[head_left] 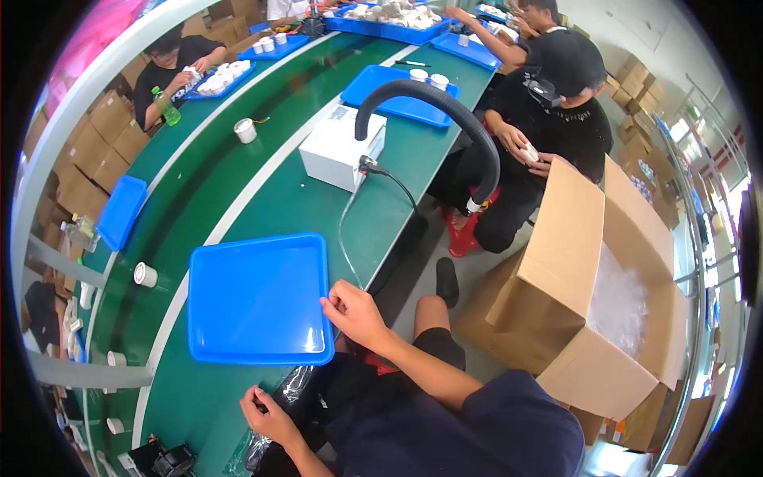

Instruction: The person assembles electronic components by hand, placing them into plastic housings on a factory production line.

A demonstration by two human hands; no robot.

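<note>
One blue, shallow, rectangular plastic tray (258,302) lies on the green bench (195,405), left of the right hand (355,316) and beyond the left hand (266,417). From my remote station, I see the right fingers curled at its rim; I cannot tell whether they pinch it. The left fingers are loosely curled, contents uncertain. I judge the step as tray positioning; the next move likely calls for left-hand support.

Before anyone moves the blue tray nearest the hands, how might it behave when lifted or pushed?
The blue tray looks like moulded plastic, so it is probably stiff and light. Its glossy surface may feel slippery. Broad and flat on the green table, it would likely slide, not roll.
</note>
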